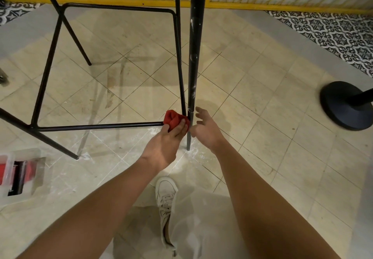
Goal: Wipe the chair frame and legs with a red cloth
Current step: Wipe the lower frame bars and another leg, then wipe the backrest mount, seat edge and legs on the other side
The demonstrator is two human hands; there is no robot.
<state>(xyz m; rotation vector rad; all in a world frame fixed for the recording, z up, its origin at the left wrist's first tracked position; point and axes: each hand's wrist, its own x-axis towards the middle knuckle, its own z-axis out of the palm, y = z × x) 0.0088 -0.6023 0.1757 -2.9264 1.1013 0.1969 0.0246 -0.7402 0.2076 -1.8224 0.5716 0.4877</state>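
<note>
From the head camera, the left hand (pixel 164 143) grips a bunched red cloth (pixel 174 119) between fingers and thumb, pressing it against the black metal chair frame (pixel 101 126) at the corner where the low crossbar meets a thin upright leg (pixel 180 56). The cloth sits just beyond the fingertips of that hand, wrapped partly round the joint. The right hand (pixel 204 128) is open, fingers spread and slightly curled, holding nothing; it hangs just to the right of a thicker, scuffed black pole (pixel 194 56) that rises between the two hands and meets the floor just below them. Whether its thumb touches the pole cannot be told.

Under both hands lies a floor (pixel 272 157) of pale beige tiles set diagonally, stained and dusted with white powder around the leg feet. Far beyond the hands a yellow rail (pixel 121 2) runs along the base of a pale lattice screen, with black-and-white patterned tiles (pixel 333 32) off to the far right. Well to the right of the right hand stands a round black post base (pixel 343 105). To the left of the left forearm is a clear plastic box (pixel 22 174) with red contents. Below the hands, near the wearer, a white lace-up shoe (pixel 166 204) rests on the tiles.
</note>
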